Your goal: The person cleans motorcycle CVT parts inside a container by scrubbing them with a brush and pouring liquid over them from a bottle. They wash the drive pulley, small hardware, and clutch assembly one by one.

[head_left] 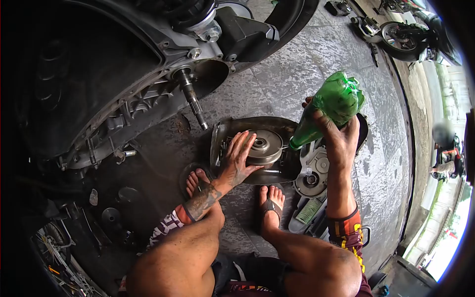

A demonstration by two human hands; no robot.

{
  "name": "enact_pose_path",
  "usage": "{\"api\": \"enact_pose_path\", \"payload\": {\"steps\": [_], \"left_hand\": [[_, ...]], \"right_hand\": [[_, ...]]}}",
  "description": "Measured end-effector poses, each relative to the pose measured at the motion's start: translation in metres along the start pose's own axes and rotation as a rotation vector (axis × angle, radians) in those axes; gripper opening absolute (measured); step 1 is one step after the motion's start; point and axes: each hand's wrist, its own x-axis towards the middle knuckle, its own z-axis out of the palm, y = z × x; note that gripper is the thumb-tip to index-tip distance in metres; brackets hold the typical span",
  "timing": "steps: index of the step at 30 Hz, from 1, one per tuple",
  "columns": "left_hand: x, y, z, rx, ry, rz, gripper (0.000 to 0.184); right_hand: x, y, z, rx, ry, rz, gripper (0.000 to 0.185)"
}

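A round metal clutch pulley (272,143) sits in a dark oblong pan (217,132) on the floor. My left hand (239,161) grips the pulley's left side, fingers along its rim and thumb at the near edge. In my right hand (340,138) is a green plastic bottle (339,96), tilted with its base up and its neck pointing down to the left. The bottle's mouth is just right of the pulley, over the pan; whether liquid comes out is hard to make out.
A grey engine cover (312,171) lies at the pan's right. Left of it, a splined shaft (190,96) sticks out of the scooter's engine case (148,94). My sandalled feet are just below the pan. A motorcycle (403,39) is at the upper right.
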Motion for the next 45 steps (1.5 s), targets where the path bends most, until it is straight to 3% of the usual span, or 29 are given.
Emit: {"api": "enact_pose_path", "payload": {"steps": [7, 8, 15, 28, 33, 42, 45], "left_hand": [[-0.005, 0.0, 0.001, 0.003, 0.017, 0.036, 0.102], [-0.004, 0.001, 0.0, 0.004, 0.02, 0.039, 0.104], [-0.005, -0.003, 0.004, 0.01, 0.032, 0.074, 0.109], [-0.008, -0.009, 0.008, -0.054, 0.036, 0.046, 0.121], [-0.008, -0.009, 0.008, -0.027, 0.035, 0.068, 0.123], [-0.006, -0.003, 0.004, -0.056, 0.031, 0.02, 0.123], [-0.006, -0.004, 0.005, -0.052, 0.019, 0.01, 0.124]], "right_hand": [[-0.007, 0.007, 0.009, 0.11, -0.115, 0.094, 0.038], [-0.008, 0.009, 0.011, 0.203, -0.099, 0.113, 0.03], [-0.011, 0.02, 0.023, 0.333, -0.082, 0.117, 0.033], [-0.006, 0.034, 0.0, -0.015, -0.063, 0.051, 0.031], [-0.005, 0.034, -0.001, 0.015, 0.016, 0.053, 0.028], [-0.013, 0.036, 0.018, 0.1, -0.134, 0.089, 0.03], [-0.016, 0.034, 0.028, 0.259, -0.14, 0.118, 0.029]]}}
